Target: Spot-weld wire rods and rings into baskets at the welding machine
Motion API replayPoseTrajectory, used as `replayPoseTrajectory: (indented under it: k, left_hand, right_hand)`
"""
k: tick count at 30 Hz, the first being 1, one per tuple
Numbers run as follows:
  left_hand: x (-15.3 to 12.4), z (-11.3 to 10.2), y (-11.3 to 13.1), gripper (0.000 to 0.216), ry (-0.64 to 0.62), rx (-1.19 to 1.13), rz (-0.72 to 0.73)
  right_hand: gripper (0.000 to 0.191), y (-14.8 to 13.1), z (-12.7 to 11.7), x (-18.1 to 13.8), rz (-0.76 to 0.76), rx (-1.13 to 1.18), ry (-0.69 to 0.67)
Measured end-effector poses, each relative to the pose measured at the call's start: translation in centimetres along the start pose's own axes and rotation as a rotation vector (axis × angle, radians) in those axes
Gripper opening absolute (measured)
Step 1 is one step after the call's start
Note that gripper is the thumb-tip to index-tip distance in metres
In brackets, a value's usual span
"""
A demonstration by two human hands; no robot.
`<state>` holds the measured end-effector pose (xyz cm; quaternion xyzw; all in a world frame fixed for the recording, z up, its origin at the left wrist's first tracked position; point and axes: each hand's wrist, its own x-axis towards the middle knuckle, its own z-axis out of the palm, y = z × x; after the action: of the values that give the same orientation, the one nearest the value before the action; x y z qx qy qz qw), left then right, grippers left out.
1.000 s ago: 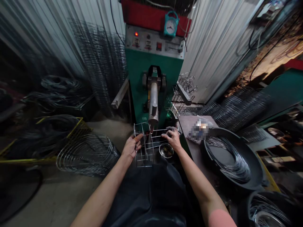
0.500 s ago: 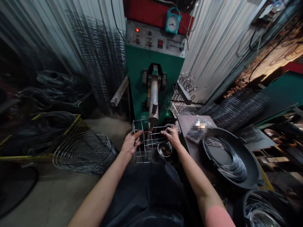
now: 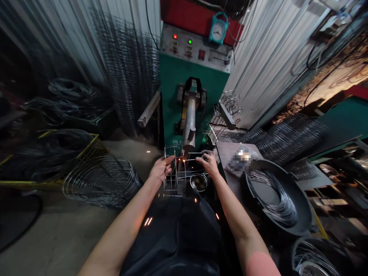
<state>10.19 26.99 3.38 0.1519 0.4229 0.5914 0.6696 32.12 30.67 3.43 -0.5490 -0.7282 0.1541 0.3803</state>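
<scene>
In the head view, the left hand (image 3: pixel 161 168) has its fingers closed on the left side of a wire frame (image 3: pixel 176 178). The right hand (image 3: pixel 209 163) pinches thin wire at the right side with its fingers. The frame is between the two hands, under the thick metal arm (image 3: pixel 189 122) of a green machine (image 3: pixel 172 73). Bright orange sparks (image 3: pixel 184 160) fly near the arm's tip. A red light (image 3: pixel 175 36) and a green light (image 3: pixel 190 41) glow up top, near a blue clock (image 3: pixel 218 30). A round bowl (image 3: pixel 198 182) sits below the right hand. Beside it is a tabletop (image 3: pixel 225 148).
</scene>
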Motion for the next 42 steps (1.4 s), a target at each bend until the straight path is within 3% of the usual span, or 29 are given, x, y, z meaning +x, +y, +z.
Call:
replayPoseTrajectory:
  k: [10, 14, 17, 19, 21, 25, 27, 31, 33, 35, 36, 38, 40, 42]
  left_hand:
    - [-0.3, 0.4, 0.6, 0.036, -0.059, -0.001, -0.016]
    - [-1.7, -0.4, 0.1, 0.037, -0.099, -0.021, -0.043]
    - [-4.1, -2.5, -0.3, 0.037, -0.127, -0.038, -0.066]
    - [-6.1, -4.6, -0.5, 0.035, -0.13, -0.045, -0.08]
    - [-8.2, -6.7, -0.4, 0.033, -0.138, -0.076, -0.09]
    - [-11.6, -10.1, 0.6, 0.018, -0.161, -0.211, -0.093]
    - [-12.4, -11.3, 1.5, 0.006, -0.122, -0.188, -0.083]
    - [-12.8, -12.9, 4.2, 0.031, -0.075, 0.105, -0.014]
    - [-13.5, -12.6, 5.7, 0.043, 0.018, 0.32, 0.18]
    - [-15.0, -11.0, 6.9, 0.052, 0.075, 0.558, 0.474]
    - [-16.0, -9.8, 7.3, 0.055, 0.038, 0.686, 0.622]
    - [-17.8, -6.7, 7.6, 0.058, -0.163, 0.967, 0.844]
    - [-18.9, -3.6, 7.5, 0.051, -0.346, 1.15, 0.977]
    - [-18.9, -1.1, 7.6, 0.042, -0.446, 1.156, 1.048]
  right_hand:
    - [0.036, -0.9, -0.2, -0.6, 0.07, -0.057, 0.031]
    - [0.031, -2.4, -1.0, -2.3, 0.027, -0.1, 0.039]
    - [0.02, -3.3, -2.8, -4.9, -0.094, -0.103, -0.011]
    - [0.03, -3.1, -4.6, -6.8, -0.145, -0.068, -0.036]
    - [0.038, -2.4, -6.6, -8.5, -0.105, -0.001, -0.042]
    - [0.024, -2.6, -9.8, -10.0, -0.014, 0.212, -0.083]
    - [0.019, -4.8, -10.6, -10.0, -0.111, 0.271, -0.056]
    - [0.015, -11.7, -10.2, -9.8, -0.422, 0.235, 0.131]
    - [0.015, -14.6, -9.3, -9.6, -0.539, 0.174, 0.176]
    - [0.016, -16.6, -8.3, -9.4, -0.612, 0.089, 0.147]
    - [0.017, -17.2, -7.8, -9.2, -0.631, 0.043, 0.115]
    - [0.019, -18.0, -7.1, -9.0, -0.637, -0.034, 0.056]
    - [0.02, -18.3, -7.2, -8.7, -0.611, -0.072, 0.025]
    - [0.02, -18.1, -8.1, -8.4, -0.566, -0.092, 0.021]
